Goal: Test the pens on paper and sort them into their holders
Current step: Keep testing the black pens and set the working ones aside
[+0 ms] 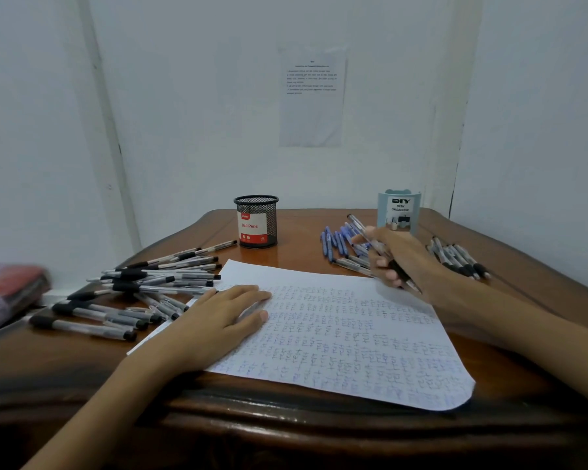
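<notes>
Now my right hand (394, 256) grips a clear-barrelled pen (358, 225), tip down near the far right edge of the paper (353, 334), which is crowded with blue scribbles. My left hand (224, 313) lies flat on the sheet, fingers straight. Behind stand a black mesh cup (256, 221) labelled "Ball Pens" and a pale blue holder (399, 212) reading "DIY DESK ORGANIZER". Black pens (150, 283) are heaped at left, and blue pens (336, 242) lie beside the holder.

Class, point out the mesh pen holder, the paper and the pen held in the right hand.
mesh pen holder (254, 226): head view, on its front label.
paper (336, 334): head view, middle of the written sheet.
held pen (360, 226): head view, upper clear barrel.
</notes>
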{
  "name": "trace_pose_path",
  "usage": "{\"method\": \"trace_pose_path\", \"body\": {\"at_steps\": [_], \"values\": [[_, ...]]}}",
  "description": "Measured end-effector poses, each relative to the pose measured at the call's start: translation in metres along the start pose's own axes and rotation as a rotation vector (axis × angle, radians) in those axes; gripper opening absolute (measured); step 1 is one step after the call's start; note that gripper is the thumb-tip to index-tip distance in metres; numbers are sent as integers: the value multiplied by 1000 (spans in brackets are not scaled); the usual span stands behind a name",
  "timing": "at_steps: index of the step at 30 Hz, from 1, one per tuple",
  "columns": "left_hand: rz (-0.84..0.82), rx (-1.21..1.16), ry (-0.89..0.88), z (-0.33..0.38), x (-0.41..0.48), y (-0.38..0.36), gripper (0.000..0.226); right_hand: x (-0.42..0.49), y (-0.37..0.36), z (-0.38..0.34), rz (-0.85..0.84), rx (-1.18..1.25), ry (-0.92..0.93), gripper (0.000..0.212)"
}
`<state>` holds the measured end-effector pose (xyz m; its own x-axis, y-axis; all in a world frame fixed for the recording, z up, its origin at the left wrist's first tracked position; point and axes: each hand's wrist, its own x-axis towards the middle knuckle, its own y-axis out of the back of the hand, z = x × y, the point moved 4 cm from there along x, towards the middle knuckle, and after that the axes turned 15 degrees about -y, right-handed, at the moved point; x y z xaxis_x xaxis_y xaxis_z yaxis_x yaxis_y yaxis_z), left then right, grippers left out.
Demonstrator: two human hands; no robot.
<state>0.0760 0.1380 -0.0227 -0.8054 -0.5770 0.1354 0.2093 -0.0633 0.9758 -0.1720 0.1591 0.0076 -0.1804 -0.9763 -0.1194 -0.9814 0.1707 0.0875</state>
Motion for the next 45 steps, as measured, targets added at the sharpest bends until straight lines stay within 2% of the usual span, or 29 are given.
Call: {"method": "trace_pose_path", "body": {"at_steps": [4, 7, 10, 14, 15, 19, 23, 25, 27, 29, 32, 34, 36, 38, 42, 45], "values": [[-7, -1, 7, 0, 0, 1, 47, -3, -2, 0, 25, -146, 128, 26], [-6, -4, 9, -2, 1, -1, 47, -2, 1, -1, 67, -154, 146, 23], [-11, 2, 4, -2, 1, -2, 47, 0, 10, -5, 179, -234, 135, 20], [-10, 7, -1, -3, 1, -2, 47, 16, 48, -12, 561, -825, 195, 20], [-13, 10, 0, -3, 1, -2, 47, 19, 60, -10, 616, -888, 165, 22], [-8, 13, -6, -3, 1, -1, 47, 27, 87, -1, 653, -973, 20, 26], [-10, 19, -7, -2, 2, -1, 47, 25, 83, -1, 669, -1036, 32, 32], [-3, 18, -8, -2, 2, -1, 47, 22, 78, -3, 713, -1123, 71, 35], [4, 16, -10, -2, 1, -1, 47, 20, 72, -9, 786, -1181, 188, 33], [17, 4, -15, -2, 1, -1, 46, 17, 60, -17, 810, -1126, 329, 30], [93, -54, -28, 0, 0, 3, 46, 15, 22, -30, 704, -1083, 473, 22], [266, -192, -30, 0, -3, 12, 43, 17, -9, -36, 573, -1066, 507, 18], [493, -328, -17, -4, -11, 25, 35, 19, -44, -40, 372, -962, 465, 15], [618, -308, 21, -12, -22, 35, 32, 21, -83, -41, 181, -883, 416, 15], [466, -147, 146, -40, -53, 37, 46, 14, -158, -28, -156, -970, 443, 25], [333, 17, 249, -59, -81, 33, 80, 14, -185, -14, -218, -1092, 492, 33]]}}
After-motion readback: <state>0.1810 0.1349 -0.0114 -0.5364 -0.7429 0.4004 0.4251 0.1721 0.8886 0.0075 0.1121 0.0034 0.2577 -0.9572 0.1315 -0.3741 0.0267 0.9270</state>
